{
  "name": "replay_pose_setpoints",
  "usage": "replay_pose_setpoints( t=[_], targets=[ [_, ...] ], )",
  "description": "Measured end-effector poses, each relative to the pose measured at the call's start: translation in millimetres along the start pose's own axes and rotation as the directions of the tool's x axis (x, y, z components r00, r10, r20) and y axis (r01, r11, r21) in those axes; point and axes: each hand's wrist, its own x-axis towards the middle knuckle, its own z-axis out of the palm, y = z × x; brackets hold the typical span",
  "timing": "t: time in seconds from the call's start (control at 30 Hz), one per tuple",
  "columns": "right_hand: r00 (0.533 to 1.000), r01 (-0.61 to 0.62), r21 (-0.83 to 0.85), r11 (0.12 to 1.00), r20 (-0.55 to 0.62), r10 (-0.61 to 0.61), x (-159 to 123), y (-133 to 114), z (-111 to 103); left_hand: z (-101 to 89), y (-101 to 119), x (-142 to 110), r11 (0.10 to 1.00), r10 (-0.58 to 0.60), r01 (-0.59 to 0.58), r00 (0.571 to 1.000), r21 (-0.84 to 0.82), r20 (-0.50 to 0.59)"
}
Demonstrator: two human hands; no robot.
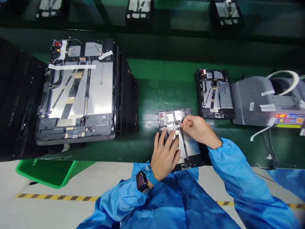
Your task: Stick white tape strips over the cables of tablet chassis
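Observation:
An opened tablet (193,145) lies near the table's front edge, its silver inside and dark ribbon cables facing up. My left hand (165,156) rests over its left half, fingers spread, the fingertips close to a strip of white tape (172,128) that runs across the upper part. At the right end of that strip, my right hand (195,129) is closed in a pinch on the tape. The exact contact under the fingertips is partly hidden.
A tall stack of opened tablets (101,92) stands at the left, with a smaller stack (222,93) at the right. Beside that is a grey tape dispenser (254,95) with a lit panel. A green bin (45,173) sits below the table edge. More tablets (139,14) line the back shelf.

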Motion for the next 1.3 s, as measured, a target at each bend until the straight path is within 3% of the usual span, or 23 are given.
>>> replay_pose_setpoints(
  t=[0.53, 1.0, 1.3],
  targets=[
    [0.998, -0.056, -0.198, 0.979, -0.039, 0.049, -3, -12, 1, -5.2, 4, 7, 0.98, -0.057, 0.045, 0.997, 0.192, 0.054],
    [0.997, -0.072, -0.334, 0.94, -0.052, 0.058, -6, -18, 3, -5.0, 5, 8, 0.974, -0.081, 0.057, 0.991, 0.217, 0.103],
    [0.974, -0.185, -0.489, 0.852, -0.209, 0.091, -12, -8, -5, -9.9, 6, 13, 0.972, -0.097, 0.06, 0.983, 0.226, 0.155]
  ],
)
